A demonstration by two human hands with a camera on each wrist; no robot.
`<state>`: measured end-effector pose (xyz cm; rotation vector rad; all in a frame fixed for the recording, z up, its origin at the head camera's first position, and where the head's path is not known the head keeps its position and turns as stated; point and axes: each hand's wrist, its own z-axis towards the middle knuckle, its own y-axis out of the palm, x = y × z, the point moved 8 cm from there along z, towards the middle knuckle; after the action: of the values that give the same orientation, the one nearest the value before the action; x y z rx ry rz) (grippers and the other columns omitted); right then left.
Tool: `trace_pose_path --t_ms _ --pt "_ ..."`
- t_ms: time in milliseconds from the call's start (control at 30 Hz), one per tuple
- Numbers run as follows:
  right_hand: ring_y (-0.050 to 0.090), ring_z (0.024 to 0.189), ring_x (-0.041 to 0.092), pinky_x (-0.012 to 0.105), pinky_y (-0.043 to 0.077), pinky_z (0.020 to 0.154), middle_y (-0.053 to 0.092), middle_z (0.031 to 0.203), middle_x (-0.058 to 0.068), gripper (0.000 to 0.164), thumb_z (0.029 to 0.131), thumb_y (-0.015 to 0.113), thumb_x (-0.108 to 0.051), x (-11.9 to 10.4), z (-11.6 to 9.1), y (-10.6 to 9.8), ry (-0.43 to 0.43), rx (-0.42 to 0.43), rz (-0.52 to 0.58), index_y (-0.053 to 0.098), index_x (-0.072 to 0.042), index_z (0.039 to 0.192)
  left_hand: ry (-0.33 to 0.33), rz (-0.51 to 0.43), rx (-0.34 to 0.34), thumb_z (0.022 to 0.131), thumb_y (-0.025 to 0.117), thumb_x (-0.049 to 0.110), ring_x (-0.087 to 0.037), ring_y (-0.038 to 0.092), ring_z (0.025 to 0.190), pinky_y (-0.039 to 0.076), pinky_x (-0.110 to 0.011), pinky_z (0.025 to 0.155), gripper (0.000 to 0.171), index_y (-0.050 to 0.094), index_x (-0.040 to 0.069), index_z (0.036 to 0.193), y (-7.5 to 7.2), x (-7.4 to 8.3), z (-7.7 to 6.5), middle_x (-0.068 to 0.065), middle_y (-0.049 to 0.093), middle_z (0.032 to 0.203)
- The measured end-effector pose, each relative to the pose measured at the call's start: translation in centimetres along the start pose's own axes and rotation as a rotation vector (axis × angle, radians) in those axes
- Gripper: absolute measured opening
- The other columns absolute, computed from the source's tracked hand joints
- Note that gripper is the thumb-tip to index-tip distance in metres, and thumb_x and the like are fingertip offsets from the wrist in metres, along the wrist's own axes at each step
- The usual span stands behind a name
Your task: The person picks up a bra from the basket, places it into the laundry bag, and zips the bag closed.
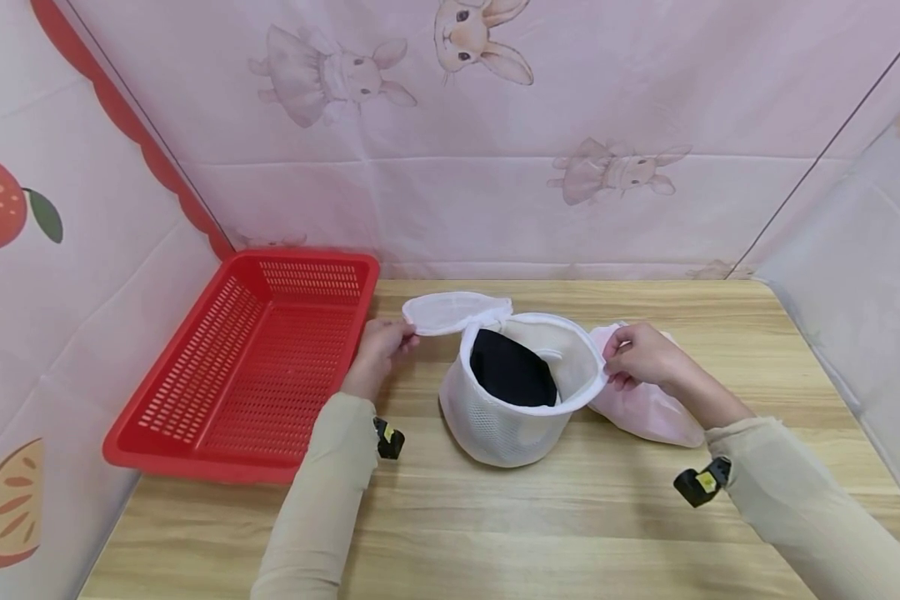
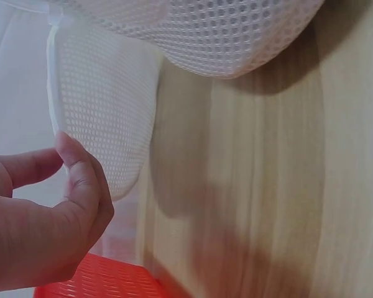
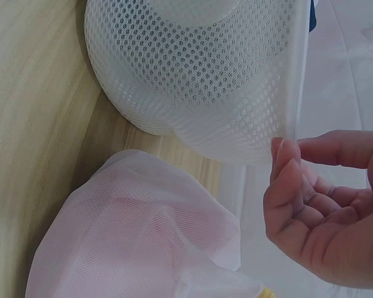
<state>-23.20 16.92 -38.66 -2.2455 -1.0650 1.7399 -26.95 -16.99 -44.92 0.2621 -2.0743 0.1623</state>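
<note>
A white mesh laundry bag (image 1: 506, 433) stands on the table with its round top unzipped, and a black padded piece of cloth (image 1: 512, 371) lies inside. Its mesh lid (image 1: 453, 312) is folded out to the left, still joined at the back of the rim. My left hand (image 1: 381, 346) pinches the lid's outer edge between thumb and fingers; in the left wrist view the lid (image 2: 105, 105) hangs from that pinch. On the other side, my right hand (image 1: 640, 354) pinches the bag's rim, pulling it into a point. The right wrist view shows thumb and forefinger on the zipper edge (image 3: 296, 81).
A red plastic basket (image 1: 240, 467) with slotted walls stands at the left, close beside my left hand. Under my right hand lies a pink mesh bag (image 1: 656, 414) on the wooden table (image 1: 570, 533). A rabbit-print sheet (image 1: 480, 208) rises behind the table.
</note>
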Motion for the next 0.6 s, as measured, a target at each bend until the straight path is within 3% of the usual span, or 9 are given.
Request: trace_pose_path --t_ms 200,400,600 --pt "0.055 0.051 0.014 0.028 0.051 0.048 0.055 0.06 0.007 0.012 0.076 0.053 0.007 0.1 0.1 0.0 -0.003 -0.003 0.006 0.05 0.013 0.085 0.023 0.005 0.001 0.087 0.054 -0.003 -0.008 0.052 0.053 0.047 -0.017 0.054 0.018 0.055 -0.008 0.104 0.2 0.9 -0.1 -0.006 0.052 0.069" --pt "0.055 0.05 0.015 0.03 0.051 0.048 0.054 0.06 0.007 0.012 0.077 0.053 0.006 0.1 0.1 0.0 -0.002 -0.001 0.005 0.05 0.014 0.084 0.04 0.038 0.021 0.087 0.056 -0.001 -0.008 0.053 0.055 0.048 -0.02 0.059 0.009 0.055 -0.004 0.096 0.2 2.1 -0.4 -0.006 0.052 0.071" --pt "0.054 0.05 0.013 0.028 0.051 0.047 0.054 0.059 0.007 0.011 0.076 0.053 0.005 0.1 0.1 0.0 -0.003 0.003 -0.005 0.05 0.013 0.083 0.113 0.052 0.004 0.087 0.055 -0.004 -0.009 0.053 0.058 0.051 -0.022 0.066 0.014 0.053 -0.006 0.101 0.7 3.9 -1.1 -0.009 0.05 0.08"
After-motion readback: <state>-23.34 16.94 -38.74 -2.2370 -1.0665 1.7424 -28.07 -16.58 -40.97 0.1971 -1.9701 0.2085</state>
